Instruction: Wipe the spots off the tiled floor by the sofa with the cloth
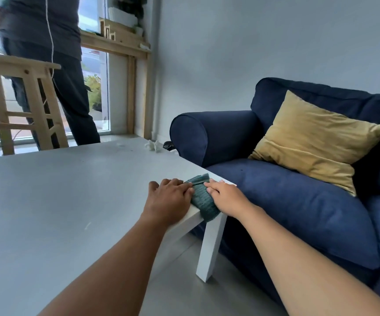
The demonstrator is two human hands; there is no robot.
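I am resting both hands on the teal cloth (pixel 202 197), which is lying on the near corner of the white desk (pixel 70 201) and drooping over its edge, just beside the blue sofa (pixel 298 201). My left hand (pixel 168 201) and right hand (pixel 226 198) are pressing it flat, fingers (pixel 211 187) extended, not gripping.

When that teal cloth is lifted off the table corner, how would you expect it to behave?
The cloth already droops over the corner of the white table, so it is probably floppy and will sag from wherever it is held. Its ribbed knit looks grippy rather than slippery. It seems light; the left hand and right hand only rest on it.
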